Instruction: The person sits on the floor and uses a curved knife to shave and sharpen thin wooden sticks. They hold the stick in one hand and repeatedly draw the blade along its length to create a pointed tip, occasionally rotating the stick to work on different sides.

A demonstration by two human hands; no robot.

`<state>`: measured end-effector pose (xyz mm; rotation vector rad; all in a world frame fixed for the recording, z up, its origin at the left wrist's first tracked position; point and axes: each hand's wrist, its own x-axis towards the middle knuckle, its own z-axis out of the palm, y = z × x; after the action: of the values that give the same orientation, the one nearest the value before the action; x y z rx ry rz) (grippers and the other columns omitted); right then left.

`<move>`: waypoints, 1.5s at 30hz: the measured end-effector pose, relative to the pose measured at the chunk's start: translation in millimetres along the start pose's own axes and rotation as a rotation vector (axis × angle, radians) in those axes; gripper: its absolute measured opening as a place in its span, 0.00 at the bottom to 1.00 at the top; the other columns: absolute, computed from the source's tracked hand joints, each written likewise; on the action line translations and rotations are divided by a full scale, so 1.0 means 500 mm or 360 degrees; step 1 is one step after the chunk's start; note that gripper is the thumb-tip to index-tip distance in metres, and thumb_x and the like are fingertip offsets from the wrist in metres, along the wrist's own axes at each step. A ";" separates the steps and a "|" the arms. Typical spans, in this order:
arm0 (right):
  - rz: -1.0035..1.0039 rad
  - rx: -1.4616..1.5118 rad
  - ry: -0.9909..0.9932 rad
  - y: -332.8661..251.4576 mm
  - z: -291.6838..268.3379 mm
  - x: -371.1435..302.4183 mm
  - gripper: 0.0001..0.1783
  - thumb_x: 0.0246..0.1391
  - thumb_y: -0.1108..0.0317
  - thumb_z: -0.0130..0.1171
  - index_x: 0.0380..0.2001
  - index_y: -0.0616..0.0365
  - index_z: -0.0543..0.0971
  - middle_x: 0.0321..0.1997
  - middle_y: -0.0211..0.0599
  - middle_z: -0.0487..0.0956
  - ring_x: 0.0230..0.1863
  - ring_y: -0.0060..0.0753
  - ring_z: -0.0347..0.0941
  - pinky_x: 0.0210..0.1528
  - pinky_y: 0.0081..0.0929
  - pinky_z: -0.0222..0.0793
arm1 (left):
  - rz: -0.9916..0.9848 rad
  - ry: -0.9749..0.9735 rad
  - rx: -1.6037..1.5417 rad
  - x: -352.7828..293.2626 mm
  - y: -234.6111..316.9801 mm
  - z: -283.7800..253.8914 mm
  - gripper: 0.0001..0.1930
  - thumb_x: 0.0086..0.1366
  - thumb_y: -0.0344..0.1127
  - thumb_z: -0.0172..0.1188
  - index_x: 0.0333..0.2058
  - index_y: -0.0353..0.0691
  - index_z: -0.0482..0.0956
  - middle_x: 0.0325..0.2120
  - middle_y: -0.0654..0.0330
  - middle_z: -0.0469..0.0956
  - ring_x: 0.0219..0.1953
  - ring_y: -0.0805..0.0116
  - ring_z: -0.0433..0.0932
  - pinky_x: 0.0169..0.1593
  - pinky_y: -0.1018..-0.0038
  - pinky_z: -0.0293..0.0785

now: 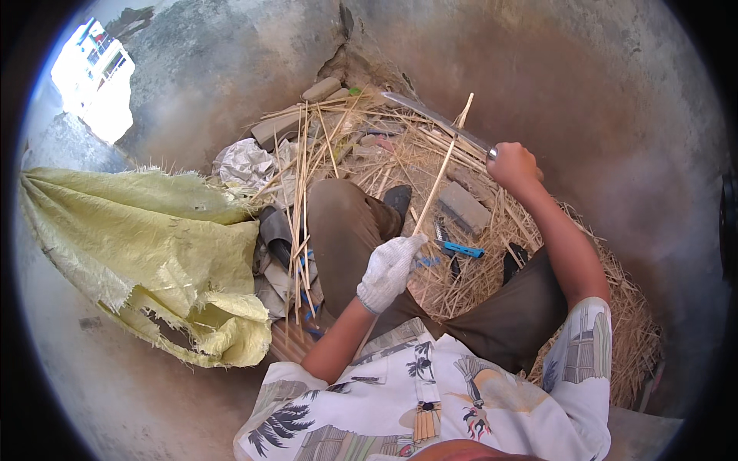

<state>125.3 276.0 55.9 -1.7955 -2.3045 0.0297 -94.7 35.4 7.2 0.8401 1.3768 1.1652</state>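
Observation:
In my left hand [390, 270], which wears a white knit glove, the fingers are closed around a thin bamboo strip [437, 183]. The strip slants up and away to the right. My bare right hand [513, 167] grips the handle of a long knife [440, 121], its blade pointing to the far left. Blade and strip cross near the strip's upper end; whether they touch, I cannot tell. A blue-handled cutter [463, 249] lies on the shavings to the right of my gloved hand. Several long bamboo strips [300, 192] lean beside my left knee.
A torn yellow woven sack [146, 246] spreads over the left side. Ahead lie a grey brick [464, 207], more bricks and a crumpled white bag [243, 164]. Shavings [615, 323] heap up along the right. A curved, cracked wall [561, 69] encloses the space.

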 end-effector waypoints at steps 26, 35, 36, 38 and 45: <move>0.0049 -0.0188 0.0249 0.000 -0.012 0.004 0.15 0.48 0.58 0.66 0.36 0.55 0.86 0.34 0.48 0.87 0.39 0.49 0.86 0.42 0.44 0.81 | 0.0038 -0.0071 -0.0102 0.005 0.002 0.003 0.14 0.71 0.45 0.63 0.31 0.42 0.79 0.19 0.72 0.70 0.17 0.82 0.66 0.20 0.81 0.62; -0.0084 -0.0293 0.0297 0.071 -0.005 0.053 0.12 0.48 0.60 0.65 0.34 0.55 0.85 0.33 0.47 0.86 0.37 0.50 0.85 0.40 0.45 0.80 | 0.0647 -0.0153 0.0675 0.009 -0.030 -0.018 0.09 0.69 0.37 0.62 0.41 0.38 0.79 0.24 0.65 0.73 0.22 0.74 0.72 0.26 0.75 0.70; 0.0019 -0.0262 0.0316 0.077 -0.018 0.053 0.12 0.48 0.60 0.65 0.33 0.55 0.85 0.32 0.47 0.86 0.37 0.50 0.85 0.40 0.45 0.80 | 0.1072 -0.0142 0.1076 0.021 -0.035 -0.020 0.11 0.68 0.32 0.60 0.48 0.37 0.78 0.25 0.61 0.74 0.24 0.69 0.74 0.28 0.72 0.72; -0.0026 -0.0287 0.0319 0.054 -0.018 0.024 0.12 0.48 0.60 0.65 0.33 0.55 0.84 0.32 0.47 0.86 0.37 0.49 0.85 0.40 0.45 0.80 | 0.1296 -0.0183 0.1213 0.030 -0.059 -0.027 0.17 0.67 0.27 0.57 0.54 0.37 0.78 0.27 0.56 0.75 0.25 0.65 0.75 0.31 0.69 0.74; -0.0378 -0.0405 0.0238 0.051 0.028 0.021 0.11 0.50 0.60 0.63 0.33 0.54 0.85 0.32 0.45 0.86 0.35 0.49 0.86 0.39 0.44 0.81 | 0.0860 -0.0160 0.0849 0.015 -0.044 -0.032 0.10 0.70 0.32 0.59 0.48 0.37 0.80 0.25 0.59 0.74 0.23 0.69 0.74 0.27 0.72 0.72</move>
<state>144.9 294.2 40.3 -1.5520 -2.4833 -0.4394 -109.0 33.5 -17.0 1.7079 1.4411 1.1368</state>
